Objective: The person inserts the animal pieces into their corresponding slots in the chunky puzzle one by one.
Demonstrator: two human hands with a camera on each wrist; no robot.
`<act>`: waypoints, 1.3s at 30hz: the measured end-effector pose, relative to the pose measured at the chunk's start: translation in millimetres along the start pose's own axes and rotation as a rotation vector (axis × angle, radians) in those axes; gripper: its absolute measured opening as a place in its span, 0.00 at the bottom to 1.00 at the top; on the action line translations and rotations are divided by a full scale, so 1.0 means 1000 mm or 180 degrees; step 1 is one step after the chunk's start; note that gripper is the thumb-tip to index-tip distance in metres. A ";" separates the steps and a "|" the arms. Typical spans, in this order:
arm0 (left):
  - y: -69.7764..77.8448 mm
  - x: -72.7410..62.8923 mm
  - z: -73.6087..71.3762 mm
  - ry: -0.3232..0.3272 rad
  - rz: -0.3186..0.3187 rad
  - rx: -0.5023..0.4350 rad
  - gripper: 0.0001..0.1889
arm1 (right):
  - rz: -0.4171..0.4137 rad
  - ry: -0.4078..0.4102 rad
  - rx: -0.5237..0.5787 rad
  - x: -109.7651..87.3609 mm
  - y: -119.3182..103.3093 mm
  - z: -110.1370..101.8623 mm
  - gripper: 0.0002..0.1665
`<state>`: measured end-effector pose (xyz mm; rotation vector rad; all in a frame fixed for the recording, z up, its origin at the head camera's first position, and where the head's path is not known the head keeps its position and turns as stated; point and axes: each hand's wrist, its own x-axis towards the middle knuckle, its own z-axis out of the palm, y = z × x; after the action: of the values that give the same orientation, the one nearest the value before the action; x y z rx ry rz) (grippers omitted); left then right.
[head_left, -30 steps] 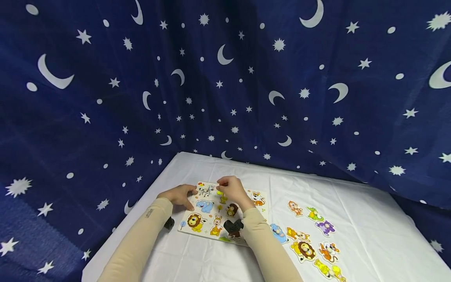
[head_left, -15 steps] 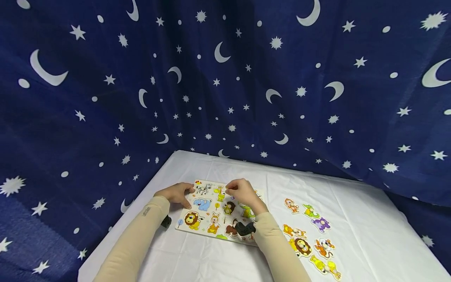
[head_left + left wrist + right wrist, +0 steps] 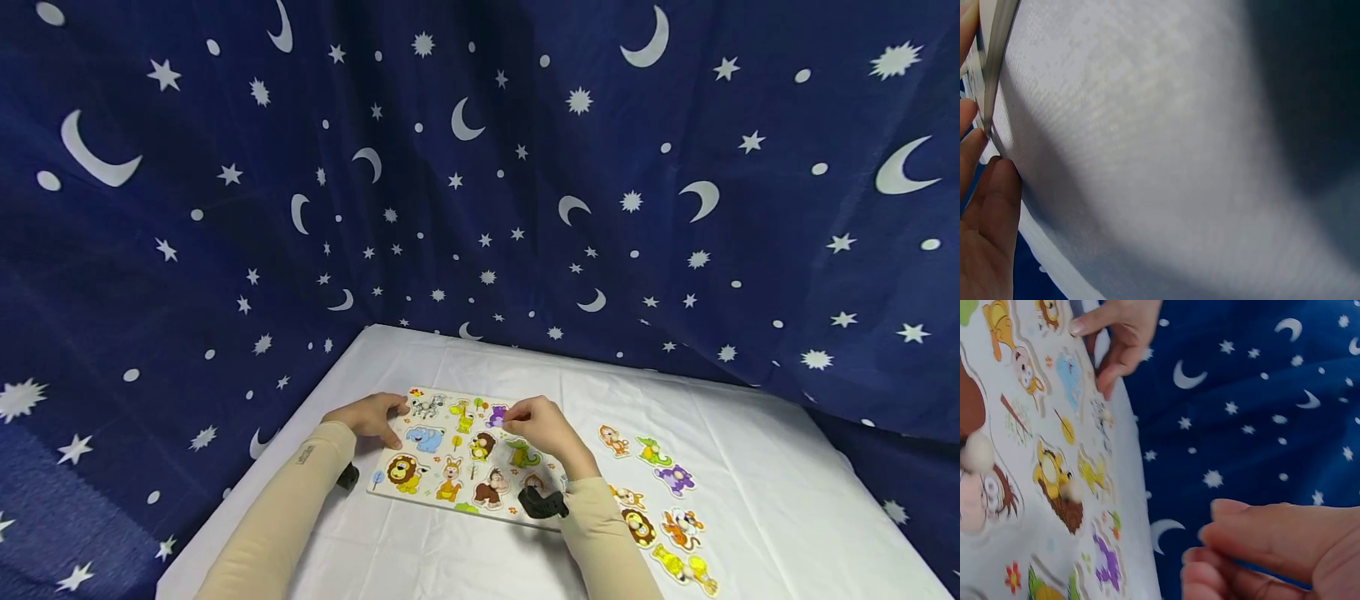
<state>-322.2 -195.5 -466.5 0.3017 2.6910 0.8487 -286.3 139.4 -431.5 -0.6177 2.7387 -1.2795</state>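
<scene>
A white animal puzzle board (image 3: 420, 499) lies flat on the table. My left hand (image 3: 366, 414) rests at its left edge, thumb and fingers spread along the rim. My right hand (image 3: 546, 429) hovers by the board's upper right, beside the purple hippo picture (image 3: 497, 416). In the right wrist view its thumb and fingers (image 3: 1272, 537) are loosely bent, with nothing visible between them. Round knobs mark the zebra piece (image 3: 1102, 425), the hedgehog piece (image 3: 1060, 481) and the gorilla piece (image 3: 491, 489) in the board. My right arm and hand hide the board's right side.
Loose animal pieces lie right of the board: a monkey (image 3: 613, 441), a crocodile (image 3: 655, 451), a purple hippo (image 3: 676, 480), a tiger (image 3: 682, 529), a lion (image 3: 637, 527) and a giraffe (image 3: 672, 563). A dark blue star-and-moon curtain (image 3: 420, 275) stands behind the white-covered table (image 3: 360, 533).
My right hand has drawn back to the right, from near the zebra and giraffe to beside the hippo picture, uncovering the middle pictures. My left hand stays at the board's left edge.
</scene>
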 end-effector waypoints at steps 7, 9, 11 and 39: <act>0.003 0.000 -0.004 -0.0015 -0.0070 0.0107 0.35 | 0.0285 -0.0036 -0.0052 -0.016 0.004 -0.019 0.08; 0.004 0.000 -0.007 -0.0009 -0.0093 0.0123 0.35 | 0.0326 -0.0028 -0.0154 -0.018 0.004 -0.024 0.06; 0.006 0.000 -0.010 -0.0011 -0.0091 0.0097 0.35 | 0.0401 -0.0009 -0.0270 -0.018 0.003 -0.029 0.05; -0.002 0.002 0.000 -0.0094 -0.0059 0.0081 0.37 | 0.1285 -0.0393 -0.0976 -0.057 0.025 -0.041 0.09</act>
<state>-324.5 -197.0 -468.1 0.2921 2.6747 0.7990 -251.2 205.6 -429.8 -0.1331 2.7786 -0.7193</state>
